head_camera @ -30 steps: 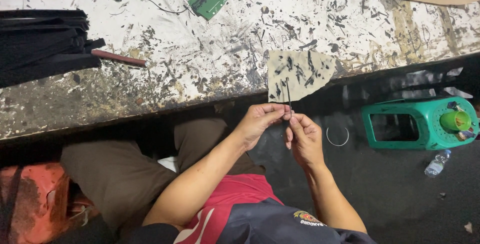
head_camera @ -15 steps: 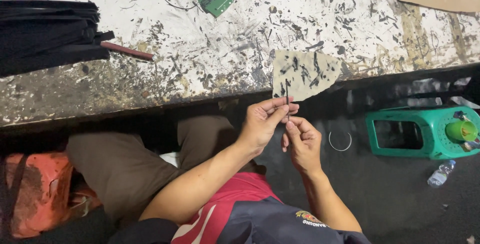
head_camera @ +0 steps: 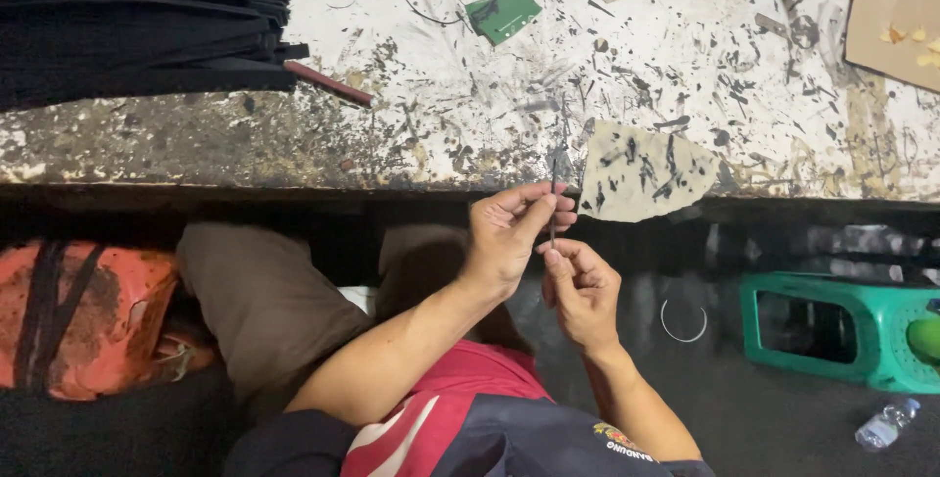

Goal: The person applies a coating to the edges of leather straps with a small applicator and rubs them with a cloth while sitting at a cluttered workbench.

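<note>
A thin dark rod (head_camera: 553, 205) is pinched upright between thumb and fingertips of the left hand (head_camera: 509, 237), its lower end met by the closed fingertips of the right hand (head_camera: 580, 291), so it is steadied at both ends. A speckled wedge-shaped sheet (head_camera: 646, 171) juts off the table (head_camera: 441, 105) edge just beyond the grip. Since the earlier frame, the hands have been held in the same pose; only the view has shifted.

I see the paint-flecked white bench (head_camera: 470, 75) brightly and evenly lit, the floor beneath it in deep shadow, everything sharp.
</note>
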